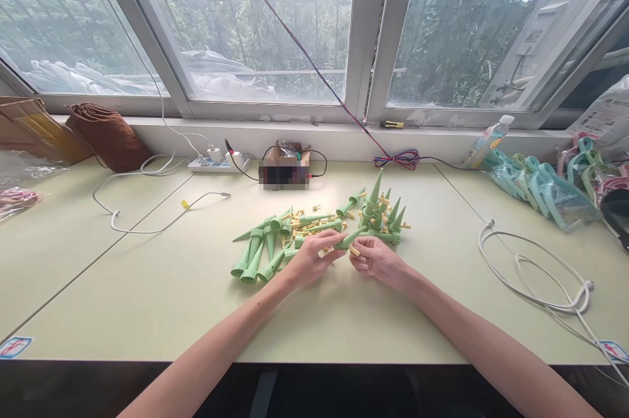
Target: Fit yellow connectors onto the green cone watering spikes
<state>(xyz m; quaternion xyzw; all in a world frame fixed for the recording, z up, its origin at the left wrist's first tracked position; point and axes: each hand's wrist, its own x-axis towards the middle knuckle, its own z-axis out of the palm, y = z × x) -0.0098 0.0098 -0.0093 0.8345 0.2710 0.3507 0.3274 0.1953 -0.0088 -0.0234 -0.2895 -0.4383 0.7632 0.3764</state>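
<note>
My left hand (310, 259) is closed on a green plastic watering spike (348, 239), its pointed end tilted up to the right. Between the fingertips of my right hand (377, 261) is a small yellow valve (354, 251), right beside the spike's wide end. Whether valve and spike touch, I cannot tell. Loose green spikes (253, 259) lie to the left of my left hand. Behind my hands, small yellow valves (307, 224) are scattered among more spikes. Several spikes with yellow pieces on them stand upright in a cluster (376, 205) behind my right hand.
Along the sill are a power strip (219, 164), a small box (287, 152) and a bundled dark cable (398, 159). White cables lie left (142, 231) and right (535, 303). Bagged plastic clips (535, 185) and a bottle (489, 141) stand far right; a brown pouch (105, 136) sits left.
</note>
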